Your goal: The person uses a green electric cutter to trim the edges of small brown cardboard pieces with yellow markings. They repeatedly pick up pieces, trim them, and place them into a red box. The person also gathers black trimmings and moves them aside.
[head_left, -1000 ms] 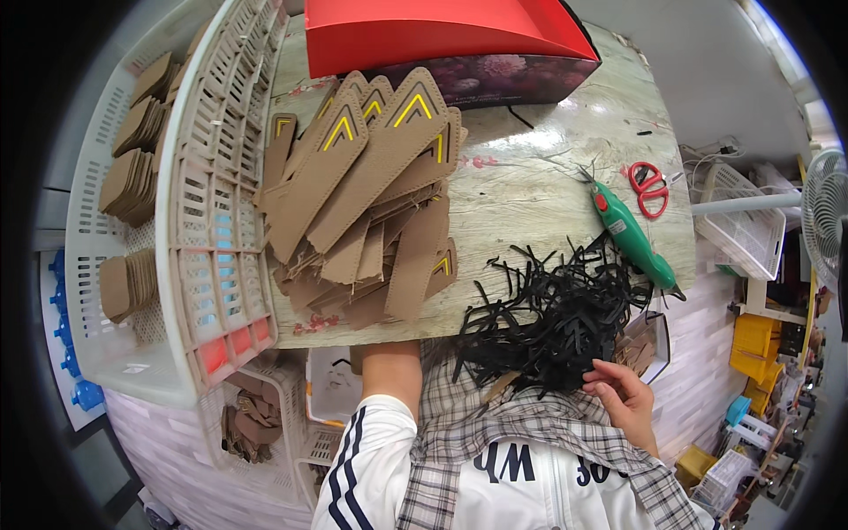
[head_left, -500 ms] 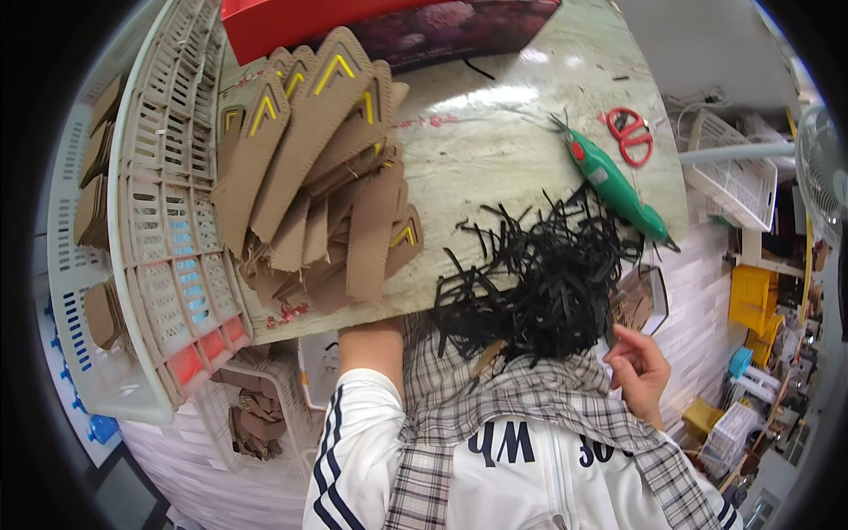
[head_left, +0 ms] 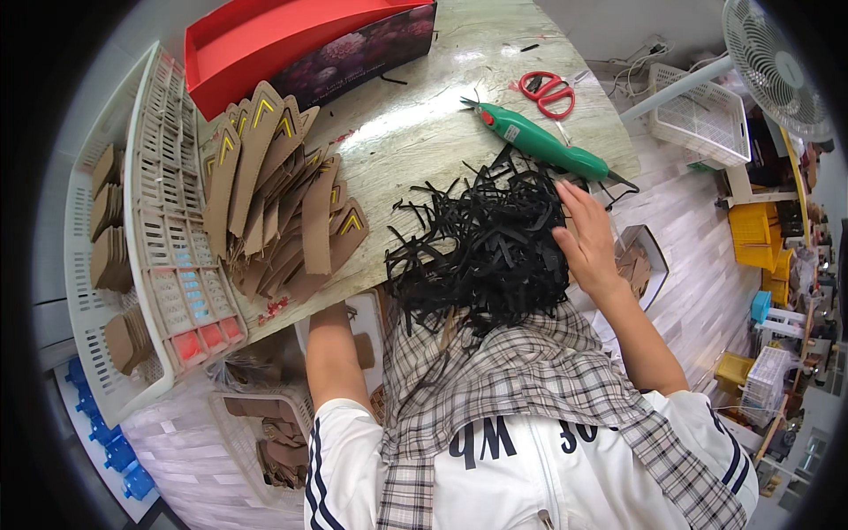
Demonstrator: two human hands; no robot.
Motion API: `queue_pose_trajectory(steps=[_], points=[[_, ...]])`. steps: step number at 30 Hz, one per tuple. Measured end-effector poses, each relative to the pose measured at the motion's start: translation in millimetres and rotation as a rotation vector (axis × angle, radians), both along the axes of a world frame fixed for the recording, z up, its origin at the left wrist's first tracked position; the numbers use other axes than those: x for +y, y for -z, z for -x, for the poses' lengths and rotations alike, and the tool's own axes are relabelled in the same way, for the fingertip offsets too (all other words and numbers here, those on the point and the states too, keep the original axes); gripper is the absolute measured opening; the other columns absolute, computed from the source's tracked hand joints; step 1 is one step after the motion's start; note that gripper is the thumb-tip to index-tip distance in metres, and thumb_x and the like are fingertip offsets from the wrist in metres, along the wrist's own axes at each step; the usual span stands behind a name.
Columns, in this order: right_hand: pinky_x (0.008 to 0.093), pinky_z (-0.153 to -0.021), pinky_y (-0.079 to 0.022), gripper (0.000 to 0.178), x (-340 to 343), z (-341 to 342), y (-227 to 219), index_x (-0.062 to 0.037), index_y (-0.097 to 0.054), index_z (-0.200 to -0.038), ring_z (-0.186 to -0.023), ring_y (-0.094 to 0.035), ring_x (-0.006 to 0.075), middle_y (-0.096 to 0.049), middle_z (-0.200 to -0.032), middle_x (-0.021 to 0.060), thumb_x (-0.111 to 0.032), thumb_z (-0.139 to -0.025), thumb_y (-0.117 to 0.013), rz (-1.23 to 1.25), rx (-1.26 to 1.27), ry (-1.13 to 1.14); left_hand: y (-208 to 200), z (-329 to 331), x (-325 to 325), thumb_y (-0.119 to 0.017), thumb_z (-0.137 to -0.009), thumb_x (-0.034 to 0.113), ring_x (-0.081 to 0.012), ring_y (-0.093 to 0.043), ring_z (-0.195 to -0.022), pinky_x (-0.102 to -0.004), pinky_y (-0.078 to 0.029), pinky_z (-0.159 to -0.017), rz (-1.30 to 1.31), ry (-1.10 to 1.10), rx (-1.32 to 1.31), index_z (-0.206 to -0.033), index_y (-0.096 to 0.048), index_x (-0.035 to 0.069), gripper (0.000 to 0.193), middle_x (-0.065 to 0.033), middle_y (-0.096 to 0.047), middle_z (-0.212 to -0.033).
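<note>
My right hand [head_left: 590, 240] rests against the right side of a heap of thin black strips [head_left: 495, 247], its fingers stretched out and parted. The heap lies over the table's front edge and onto the plaid apron [head_left: 503, 371] on my lap. My left forearm [head_left: 334, 358] goes under the table edge, which hides the hand. Just beyond the strips lies a green electric cutter [head_left: 539, 141] with pointed blades and a cord. Behind it are red-handled scissors [head_left: 548, 94]. Brown strap-like pieces with yellow chevrons [head_left: 274, 194] are piled on the left of the table [head_left: 371, 203].
A pale slatted crate [head_left: 177, 221] borders the table's left side, with stacked brown pieces [head_left: 110, 247] beyond it. A red box [head_left: 283, 44] stands at the back. Below left, a white basket [head_left: 225, 433] holds brown pieces. A fan [head_left: 777, 71] stands at far right.
My right hand has moved forward from beside my lap to the strips, and its curled fingers have straightened. The head view has shifted. My left hand stays hidden under the table.
</note>
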State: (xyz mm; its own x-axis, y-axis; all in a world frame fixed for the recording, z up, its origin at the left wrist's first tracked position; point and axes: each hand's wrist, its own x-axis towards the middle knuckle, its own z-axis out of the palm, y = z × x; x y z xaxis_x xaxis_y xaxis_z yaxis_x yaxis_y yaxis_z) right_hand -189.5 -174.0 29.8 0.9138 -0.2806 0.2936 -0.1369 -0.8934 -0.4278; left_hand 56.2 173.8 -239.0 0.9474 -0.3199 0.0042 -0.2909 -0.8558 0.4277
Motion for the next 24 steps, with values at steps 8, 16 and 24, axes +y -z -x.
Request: queue_pose_trajectory(steps=[8, 16, 24], points=[[0.0422, -0.102, -0.031, 0.06, 16, -26, 28, -0.0036, -0.052, -0.129, -0.121, -0.045, 0.0313, -0.052, -0.13, 0.0157, -0.051, -0.092, -0.048, 0.095, 0.016, 0.066, -79, 103, 23, -0.054, -0.083, 0.006, -0.0366, -0.063, -0.088, -0.0397, -0.049, -0.081, 0.075, 0.005, -0.08, -0.096, -0.067, 0.0, 0.019, -0.0205, -0.066, -0.096], [0.0485, -0.108, -0.026, 0.093, 54, 41, -3, -0.0069, -0.041, -0.138, -0.129, -0.037, 0.0331, -0.042, -0.14, 0.0123, -0.062, -0.068, -0.069, -0.068, 0.109, -0.257, -276, 165, -31, -0.064, -0.083, 0.012, -0.0297, -0.049, -0.116, -0.0378, -0.039, -0.097, 0.52, 0.143, -0.032, -0.124, -0.054, 0.003, 0.043, -0.0155, -0.051, -0.124], [0.054, -0.109, -0.025, 0.117, 42, 55, 12, -0.0154, -0.022, -0.148, -0.136, -0.025, 0.0395, -0.028, -0.149, 0.0109, -0.05, -0.054, -0.082, -0.204, 0.176, -0.174, -248, 138, -136, -0.063, -0.078, 0.057, -0.0388, -0.023, -0.137, -0.0554, -0.008, -0.112, 0.022, 0.553, -0.254, -0.126, -0.055, 0.005, 0.071, -0.0226, -0.036, -0.142]])
